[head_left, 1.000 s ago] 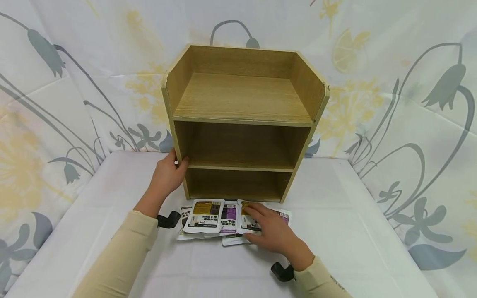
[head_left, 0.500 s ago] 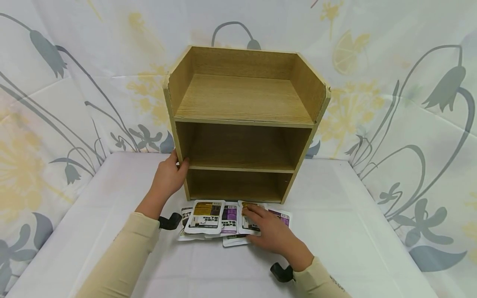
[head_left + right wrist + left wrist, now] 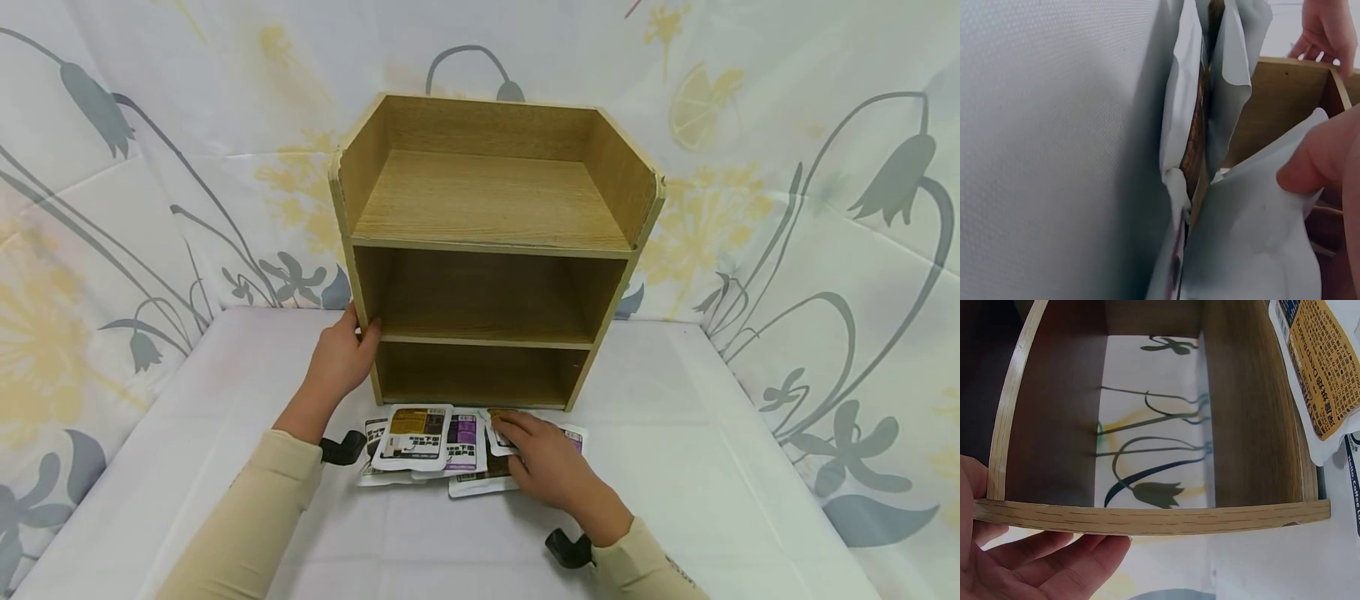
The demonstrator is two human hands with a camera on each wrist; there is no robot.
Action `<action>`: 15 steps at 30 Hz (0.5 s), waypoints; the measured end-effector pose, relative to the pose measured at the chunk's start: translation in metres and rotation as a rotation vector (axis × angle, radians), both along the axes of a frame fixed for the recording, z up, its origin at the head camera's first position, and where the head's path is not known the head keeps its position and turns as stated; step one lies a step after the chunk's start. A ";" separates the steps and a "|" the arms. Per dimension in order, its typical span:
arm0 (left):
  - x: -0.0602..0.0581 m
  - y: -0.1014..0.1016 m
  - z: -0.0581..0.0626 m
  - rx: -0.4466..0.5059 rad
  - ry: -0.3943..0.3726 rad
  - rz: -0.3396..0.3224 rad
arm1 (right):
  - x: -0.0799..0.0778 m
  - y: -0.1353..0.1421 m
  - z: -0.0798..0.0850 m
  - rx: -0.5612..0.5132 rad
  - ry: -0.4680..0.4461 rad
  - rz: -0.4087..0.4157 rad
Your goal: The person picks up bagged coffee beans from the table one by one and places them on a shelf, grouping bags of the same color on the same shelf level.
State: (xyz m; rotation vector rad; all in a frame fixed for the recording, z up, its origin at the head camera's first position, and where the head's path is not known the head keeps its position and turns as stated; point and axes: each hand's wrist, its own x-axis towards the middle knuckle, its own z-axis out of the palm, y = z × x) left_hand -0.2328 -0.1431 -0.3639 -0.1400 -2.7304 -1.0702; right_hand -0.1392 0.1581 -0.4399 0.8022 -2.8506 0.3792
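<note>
My left hand [image 3: 341,357] grips the left side panel of a small wooden shelf unit [image 3: 491,248], fingers along its outer face and thumb at the front edge. Before the unit lies an overlapping row of flat white coffee sachets [image 3: 411,438] with brown, yellow and purple labels. My right hand [image 3: 551,460] pinches one sachet [image 3: 504,440] at the right of the pile, its near edge lifted. In the right wrist view, my thumb presses the plain white back of the held sachet [image 3: 1254,231]; my other fingers are mostly hidden.
The unit has an open top tray [image 3: 487,196], a middle compartment [image 3: 480,292] and a low bottom compartment [image 3: 472,371]. A white cloth covers the table [image 3: 420,542]. Flower-printed fabric [image 3: 750,167] hangs behind and at the sides.
My right hand has drawn its sachet slightly right and raised the near edge, so more of the dark-labelled sachet beneath shows. My left hand stays on the shelf unit.
</note>
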 end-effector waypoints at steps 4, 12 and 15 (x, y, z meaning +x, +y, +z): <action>0.000 0.000 -0.001 -0.004 -0.006 0.003 | -0.001 0.001 0.002 -0.008 0.085 0.012; 0.000 0.000 -0.003 -0.008 0.010 0.006 | -0.003 0.005 0.010 -0.016 0.199 -0.016; 0.000 0.000 -0.004 -0.010 0.023 0.008 | -0.003 0.005 0.013 -0.027 0.216 -0.012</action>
